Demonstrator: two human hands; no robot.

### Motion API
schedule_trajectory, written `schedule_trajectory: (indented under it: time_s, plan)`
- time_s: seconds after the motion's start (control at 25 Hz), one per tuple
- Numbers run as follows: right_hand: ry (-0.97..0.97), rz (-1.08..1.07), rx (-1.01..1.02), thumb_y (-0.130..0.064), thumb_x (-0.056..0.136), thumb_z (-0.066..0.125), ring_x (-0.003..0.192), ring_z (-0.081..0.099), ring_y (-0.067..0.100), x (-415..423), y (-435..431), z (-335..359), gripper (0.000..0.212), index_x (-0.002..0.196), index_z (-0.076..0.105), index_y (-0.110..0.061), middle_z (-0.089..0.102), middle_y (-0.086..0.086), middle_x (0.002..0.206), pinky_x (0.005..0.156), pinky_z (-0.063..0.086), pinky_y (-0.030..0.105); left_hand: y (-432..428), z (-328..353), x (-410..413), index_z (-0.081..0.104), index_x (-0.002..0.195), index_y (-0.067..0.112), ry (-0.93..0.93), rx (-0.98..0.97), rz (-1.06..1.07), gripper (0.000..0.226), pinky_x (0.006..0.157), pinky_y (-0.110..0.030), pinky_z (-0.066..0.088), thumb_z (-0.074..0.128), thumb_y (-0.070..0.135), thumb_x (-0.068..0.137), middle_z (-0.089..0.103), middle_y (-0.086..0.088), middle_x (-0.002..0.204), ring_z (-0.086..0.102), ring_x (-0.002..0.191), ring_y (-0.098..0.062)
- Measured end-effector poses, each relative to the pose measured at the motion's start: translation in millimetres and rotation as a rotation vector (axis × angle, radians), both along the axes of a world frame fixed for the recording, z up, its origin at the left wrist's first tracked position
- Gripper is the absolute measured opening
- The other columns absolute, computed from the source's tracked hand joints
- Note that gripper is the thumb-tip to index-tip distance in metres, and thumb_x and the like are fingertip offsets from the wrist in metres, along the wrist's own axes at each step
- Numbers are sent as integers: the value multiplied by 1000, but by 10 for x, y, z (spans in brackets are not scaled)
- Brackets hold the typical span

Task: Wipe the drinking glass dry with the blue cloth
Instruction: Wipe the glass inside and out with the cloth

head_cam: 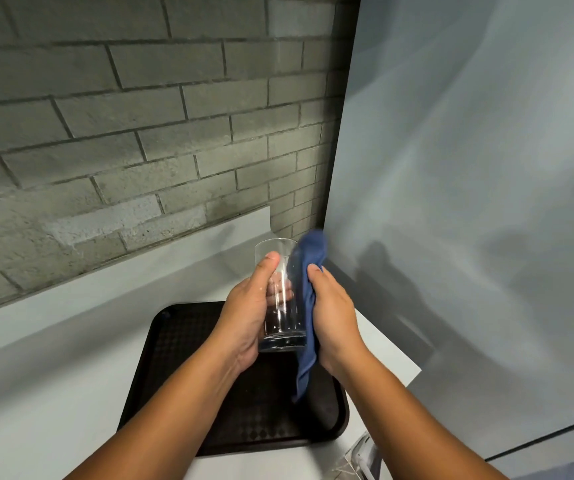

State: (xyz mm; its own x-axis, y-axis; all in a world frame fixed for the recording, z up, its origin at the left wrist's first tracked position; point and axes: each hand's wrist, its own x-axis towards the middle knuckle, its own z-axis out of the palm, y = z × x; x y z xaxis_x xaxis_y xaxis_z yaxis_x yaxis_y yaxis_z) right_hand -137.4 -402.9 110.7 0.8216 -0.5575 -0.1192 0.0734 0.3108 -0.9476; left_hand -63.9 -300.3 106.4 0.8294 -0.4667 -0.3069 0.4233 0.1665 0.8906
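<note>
Over a black tray (181, 344) on the white counter (53, 375) (brick wall (122, 116) behind), hands grip glass (280, 306) and blue cloth (308, 323).

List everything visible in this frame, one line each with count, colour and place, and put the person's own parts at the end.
drinking glass: 1, clear, held upright above the tray, between the two hands
blue cloth: 1, blue, pressed against the glass's right side, one end hanging down over the tray
tray: 1, black, textured, on the counter below the hands
counter: 1, white, along the brick wall
brick wall: 1, grey, behind the counter
panel: 1, pale grey, smooth, to the right
left hand: 1, fingers wrapped round the glass
right hand: 1, holding the cloth to the glass
</note>
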Motion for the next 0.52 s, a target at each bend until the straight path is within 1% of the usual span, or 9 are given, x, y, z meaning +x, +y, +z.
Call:
schedule_trajectory:
  time_s: [0.04,0.12,0.2,0.24,0.28,0.36,0.44,0.48,0.52]
  plan:
    - [-7,19,24,-27,115,48,122,79,28,-7,17,-7,33,129,78,-24,85,7,124,110,58,48,12,11,-13,92,84,22,-10,-2,-16,46,57,-28,64,77,64,93,89,-7,87,85,70,-17]
    - [-1,34,-4,-28,116,47,124,78,24,-58,69,-6,34,137,73,-23,83,6,130,115,56,49,36,27,-25,93,90,24,-104,40,-65,50,59,-24,64,67,66,100,89,-4,86,85,73,-14]
    - [-13,20,-61,-26,117,45,129,76,25,-66,30,-10,36,143,69,-19,80,8,135,120,52,54,52,49,-25,90,102,14,-232,112,-109,61,71,-27,68,71,72,95,90,-10,94,88,86,-21]
    - [-14,19,-71,-25,117,44,131,74,27,-57,-9,-21,36,144,68,-18,79,9,137,121,50,55,66,60,-16,88,102,10,-259,137,-118,66,74,-28,68,77,75,89,90,-11,94,88,88,-24]
    - [-12,16,-105,-25,118,44,135,72,28,-52,-25,-25,37,147,66,-18,77,10,141,123,48,56,78,75,-5,87,96,8,-265,156,-111,69,73,-29,67,81,76,84,89,-10,90,87,85,-24]
    - [-39,44,-248,-29,118,44,148,61,20,-80,28,-45,39,154,59,-23,67,4,155,129,42,47,93,70,33,85,89,4,-247,187,-91,74,72,-31,64,82,78,80,85,-12,80,82,75,-27]
    - [-53,82,-382,-34,117,45,154,46,-4,-125,87,-66,46,163,47,-29,52,-19,166,132,33,27,100,52,50,88,82,13,-210,174,-89,63,70,-34,66,77,75,83,84,-11,77,82,71,-28]
    - [-48,89,-380,-36,117,45,151,43,-14,-112,62,-66,49,165,42,-31,48,-28,164,131,31,21,103,48,42,89,84,15,-200,172,-104,59,72,-36,67,77,73,84,86,-11,80,84,75,-28]
    - [-43,89,-326,-35,117,46,148,47,-13,-86,20,-36,48,164,44,-31,51,-27,162,131,34,22,104,47,38,89,93,12,-194,175,-122,61,80,-42,70,80,72,84,88,-14,88,87,85,-33]
